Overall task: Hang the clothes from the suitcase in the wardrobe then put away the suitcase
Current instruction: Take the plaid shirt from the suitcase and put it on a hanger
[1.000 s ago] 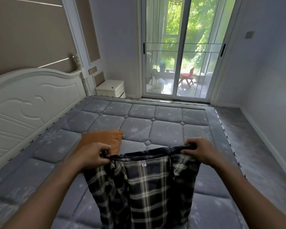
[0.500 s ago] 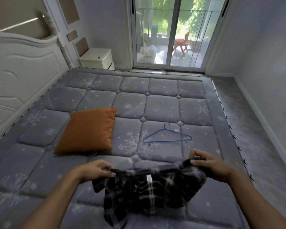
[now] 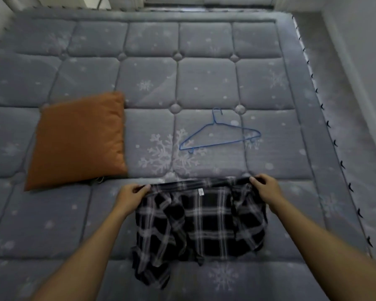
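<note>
Black-and-white checked shirt [image 3: 201, 222] lies flat near the front edge of the grey mattress [image 3: 204, 79]. The left hand [image 3: 131, 197] pinches one end of its collar, and the right hand [image 3: 266, 189] pinches the other end. A blue wire hanger [image 3: 220, 135] lies just behind the shirt. An orange pillow [image 3: 78, 140] sits toward the left edge.
</note>
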A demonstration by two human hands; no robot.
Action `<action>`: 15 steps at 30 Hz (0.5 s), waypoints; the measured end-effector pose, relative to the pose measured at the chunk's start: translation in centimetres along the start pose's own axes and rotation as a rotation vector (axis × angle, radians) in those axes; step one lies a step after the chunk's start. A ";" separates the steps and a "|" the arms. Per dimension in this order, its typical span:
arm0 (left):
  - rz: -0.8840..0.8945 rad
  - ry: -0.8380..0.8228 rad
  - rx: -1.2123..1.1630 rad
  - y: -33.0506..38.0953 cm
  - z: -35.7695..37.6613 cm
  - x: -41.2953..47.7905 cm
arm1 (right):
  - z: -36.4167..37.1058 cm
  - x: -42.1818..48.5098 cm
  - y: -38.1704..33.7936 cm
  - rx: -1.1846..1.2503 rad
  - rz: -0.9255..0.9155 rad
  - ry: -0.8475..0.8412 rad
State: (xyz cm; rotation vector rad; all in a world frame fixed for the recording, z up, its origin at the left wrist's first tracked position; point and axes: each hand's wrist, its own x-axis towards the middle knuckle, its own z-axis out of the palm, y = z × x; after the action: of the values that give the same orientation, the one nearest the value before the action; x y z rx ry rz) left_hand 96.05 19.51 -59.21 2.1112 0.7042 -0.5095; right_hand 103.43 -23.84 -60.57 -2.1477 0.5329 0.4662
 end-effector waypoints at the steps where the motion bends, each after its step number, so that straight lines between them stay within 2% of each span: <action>1: 0.000 0.069 0.004 0.2 0.9 1.4 | 0.8 1.3 0.5 -0.001 0.027 0.018; 3: -0.023 0.190 0.024 0.8 2.5 3.7 | 2.3 3.6 1.6 -0.029 0.077 0.014; 5: -0.052 0.240 0.023 1.1 4.3 6.5 | 3.8 5.8 3.2 -0.154 0.083 -0.007; 12: 0.095 0.174 0.051 3.6 10.4 14.5 | 8.1 11.0 6.0 -0.715 -0.232 -0.159; 15: 0.097 0.141 0.014 5.4 12.6 18.1 | 10.4 13.1 6.4 -0.881 -0.263 -0.225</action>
State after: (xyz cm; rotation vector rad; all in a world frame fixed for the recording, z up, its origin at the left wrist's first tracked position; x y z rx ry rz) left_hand 111.92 12.01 -73.66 2.1984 0.6747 -0.3153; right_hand 109.66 -21.59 -77.23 -2.8799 -0.1338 0.8941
